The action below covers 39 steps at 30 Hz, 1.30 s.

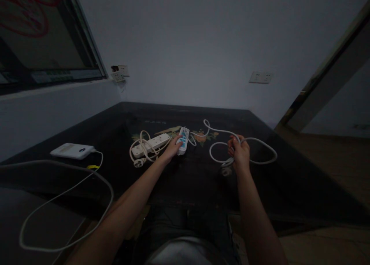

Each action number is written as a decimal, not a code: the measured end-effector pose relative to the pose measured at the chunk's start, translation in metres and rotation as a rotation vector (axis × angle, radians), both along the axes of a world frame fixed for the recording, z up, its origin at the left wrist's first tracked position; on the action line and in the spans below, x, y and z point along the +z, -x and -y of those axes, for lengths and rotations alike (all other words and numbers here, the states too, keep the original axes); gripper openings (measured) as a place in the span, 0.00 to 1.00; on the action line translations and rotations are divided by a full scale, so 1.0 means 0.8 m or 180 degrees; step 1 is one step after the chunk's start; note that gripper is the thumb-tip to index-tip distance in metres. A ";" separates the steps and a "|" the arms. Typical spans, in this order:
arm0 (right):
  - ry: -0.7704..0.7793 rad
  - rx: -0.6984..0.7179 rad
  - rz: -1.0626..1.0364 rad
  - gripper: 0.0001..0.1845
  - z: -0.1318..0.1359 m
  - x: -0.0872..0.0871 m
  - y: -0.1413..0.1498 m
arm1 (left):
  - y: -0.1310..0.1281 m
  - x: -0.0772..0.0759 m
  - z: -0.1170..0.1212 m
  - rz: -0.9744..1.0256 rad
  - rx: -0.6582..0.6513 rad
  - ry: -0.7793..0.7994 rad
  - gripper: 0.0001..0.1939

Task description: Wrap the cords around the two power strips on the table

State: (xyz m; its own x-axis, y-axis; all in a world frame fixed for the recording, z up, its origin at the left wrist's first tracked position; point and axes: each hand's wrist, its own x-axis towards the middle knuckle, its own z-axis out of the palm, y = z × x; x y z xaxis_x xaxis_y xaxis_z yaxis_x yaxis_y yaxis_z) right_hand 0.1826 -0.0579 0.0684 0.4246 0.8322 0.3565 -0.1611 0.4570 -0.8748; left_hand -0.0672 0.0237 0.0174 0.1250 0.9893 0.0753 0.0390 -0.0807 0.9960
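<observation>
A white power strip with blue sockets (184, 138) lies on the dark table (179, 180). My left hand (172, 148) rests on its near end, fingers pressed to it. Its white cable (254, 141) loops off to the right across the table. My right hand (239, 153) is closed around that cable, holding a gathered loop just above the tabletop. The plug (228, 163) lies under that hand.
A second cream power strip (150, 143) with a coiled cord and plug lies left of my left hand. At the far left sits a white power bank (72, 150) with a long cable (66, 192). Wall outlets (260, 77) are on the back wall.
</observation>
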 end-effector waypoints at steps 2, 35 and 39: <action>0.0025 0.0038 -0.0017 0.14 0.000 0.000 0.000 | 0.000 0.001 0.003 -0.0168 -0.0087 0.0004 0.23; 0.0127 0.1300 -0.0110 0.15 0.014 0.014 0.008 | -0.025 0.027 0.079 -0.0860 -0.2871 0.0700 0.26; 0.0089 0.1341 -0.0175 0.15 0.014 0.014 0.008 | -0.027 0.029 0.081 -0.0940 -0.2669 0.0715 0.26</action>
State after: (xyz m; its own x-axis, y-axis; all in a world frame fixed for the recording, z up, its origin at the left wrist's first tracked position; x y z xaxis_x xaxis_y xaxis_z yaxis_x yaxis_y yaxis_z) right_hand 0.1763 -0.0694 0.0794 0.0632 0.9461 0.3177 -0.3754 0.3175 -0.8708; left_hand -0.0453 -0.0408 0.0402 0.7923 0.5533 -0.2570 0.3105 -0.0031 0.9506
